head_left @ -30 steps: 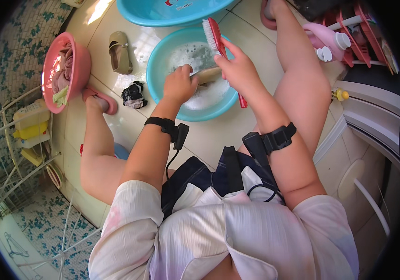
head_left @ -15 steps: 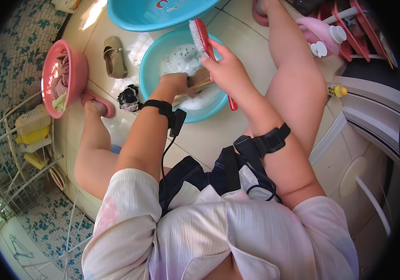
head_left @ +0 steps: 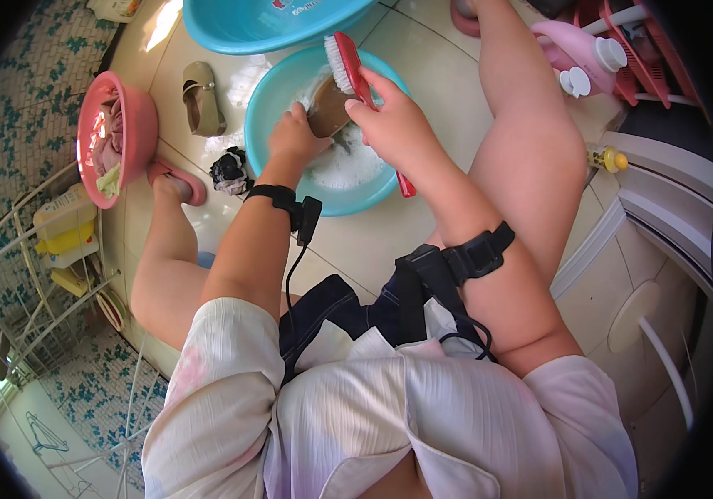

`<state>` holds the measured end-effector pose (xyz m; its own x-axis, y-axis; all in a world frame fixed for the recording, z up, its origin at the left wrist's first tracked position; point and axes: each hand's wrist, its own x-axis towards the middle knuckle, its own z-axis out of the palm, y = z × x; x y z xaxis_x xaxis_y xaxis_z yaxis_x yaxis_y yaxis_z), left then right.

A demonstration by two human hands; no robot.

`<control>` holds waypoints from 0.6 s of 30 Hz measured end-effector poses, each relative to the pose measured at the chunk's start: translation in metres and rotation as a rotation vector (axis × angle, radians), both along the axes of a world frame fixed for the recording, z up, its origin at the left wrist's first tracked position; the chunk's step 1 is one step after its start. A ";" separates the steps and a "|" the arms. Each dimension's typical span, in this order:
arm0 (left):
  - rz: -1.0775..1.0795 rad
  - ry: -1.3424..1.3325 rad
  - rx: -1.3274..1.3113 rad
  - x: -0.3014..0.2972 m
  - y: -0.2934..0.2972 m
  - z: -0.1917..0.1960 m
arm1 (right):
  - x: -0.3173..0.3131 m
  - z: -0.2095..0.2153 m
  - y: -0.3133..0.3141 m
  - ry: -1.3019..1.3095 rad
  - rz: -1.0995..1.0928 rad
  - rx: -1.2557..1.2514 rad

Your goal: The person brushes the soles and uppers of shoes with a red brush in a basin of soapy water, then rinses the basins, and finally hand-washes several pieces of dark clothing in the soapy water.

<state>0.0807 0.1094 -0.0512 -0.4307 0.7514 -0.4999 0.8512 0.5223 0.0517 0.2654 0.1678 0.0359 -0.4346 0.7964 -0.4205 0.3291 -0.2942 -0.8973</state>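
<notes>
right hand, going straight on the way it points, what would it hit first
Led by the red brush it holds, the right hand would probably meet the far rim of the small turquoise basin first. Depth is unclear, so it may pass above that rim toward the large blue basin.

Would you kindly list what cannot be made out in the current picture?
In the head view:
- Brush: the middle of its handle is covered by the right hand.
- Brown thing in the small basin, perhaps a shoe: partly hidden by suds and the right hand.
- Small basin's bottom: mostly covered by suds.
- Large basin: far side cut off by the top edge.
</notes>
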 end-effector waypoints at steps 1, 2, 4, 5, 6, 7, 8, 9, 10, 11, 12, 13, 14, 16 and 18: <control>0.002 0.001 -0.001 0.000 -0.002 0.002 | -0.002 -0.002 -0.002 -0.006 0.020 0.019; 0.001 0.054 -0.010 0.001 -0.004 0.003 | -0.003 -0.003 -0.002 -0.009 0.031 0.029; 0.002 0.106 -0.017 0.002 -0.005 0.001 | -0.004 -0.003 -0.003 -0.040 0.058 0.017; -0.016 0.116 -0.035 0.004 -0.006 -0.004 | -0.004 -0.002 -0.003 -0.054 0.067 0.007; -0.035 0.124 -0.052 0.006 -0.006 -0.009 | -0.004 -0.002 -0.003 -0.070 0.075 -0.003; -0.032 0.122 -0.055 0.004 -0.007 -0.013 | -0.006 -0.003 -0.004 -0.091 0.081 -0.012; -0.029 0.059 -0.142 0.002 -0.008 -0.018 | -0.007 -0.003 -0.005 -0.105 0.086 -0.020; -0.026 -0.005 -0.229 0.000 -0.009 -0.023 | -0.008 -0.004 -0.004 -0.119 0.089 -0.024; -0.025 -0.014 -0.231 0.004 -0.010 -0.028 | -0.007 -0.001 -0.001 -0.121 0.079 -0.008; -0.042 0.068 -0.210 0.011 -0.012 -0.035 | -0.006 0.000 0.001 -0.124 0.069 0.008; -0.057 0.150 -0.189 0.014 -0.013 -0.040 | -0.006 0.000 0.001 -0.134 0.073 0.005; -0.053 0.141 -0.190 0.013 -0.012 -0.044 | -0.006 0.000 0.002 -0.142 0.062 -0.008; -0.061 0.158 -0.208 0.010 -0.011 -0.048 | -0.006 0.000 0.002 -0.150 0.051 -0.021; -0.072 0.160 -0.225 0.011 -0.006 -0.052 | -0.005 0.004 0.005 -0.184 0.065 -0.068; -0.038 0.106 -0.241 0.013 -0.002 -0.045 | -0.005 0.001 0.007 -0.219 0.072 -0.124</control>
